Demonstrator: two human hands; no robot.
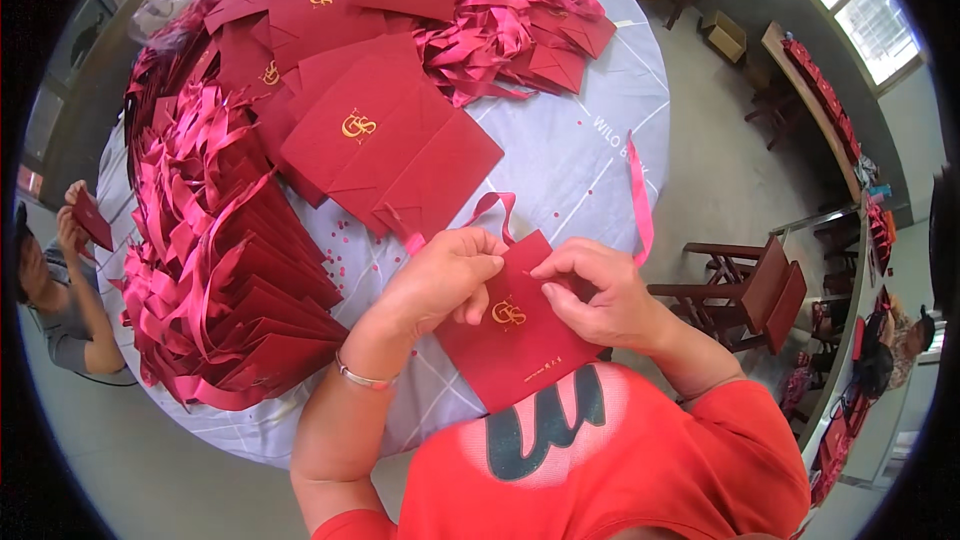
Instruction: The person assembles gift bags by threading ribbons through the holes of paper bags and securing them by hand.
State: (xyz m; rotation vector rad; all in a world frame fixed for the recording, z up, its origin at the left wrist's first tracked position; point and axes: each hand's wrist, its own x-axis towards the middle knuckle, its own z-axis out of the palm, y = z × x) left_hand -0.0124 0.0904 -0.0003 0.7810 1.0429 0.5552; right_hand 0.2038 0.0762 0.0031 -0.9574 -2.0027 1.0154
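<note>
The gift bag (528,348) seemed of matt paper, the ribbon (641,205) of glossy satin, and the bangle (364,379) of shiny metal.

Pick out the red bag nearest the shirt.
The bag between the left hand and right hand, by the red shirt; the heaped bags lie farther off.

Over here, the lone wide fisheye view looks steeply down from the wearer's head, close above the bare left grip (440,278) and bare right grip (605,295) mid-frame, facing across the round, pale-grey cloth-covered counter (622,90) toward upper left.
</note>
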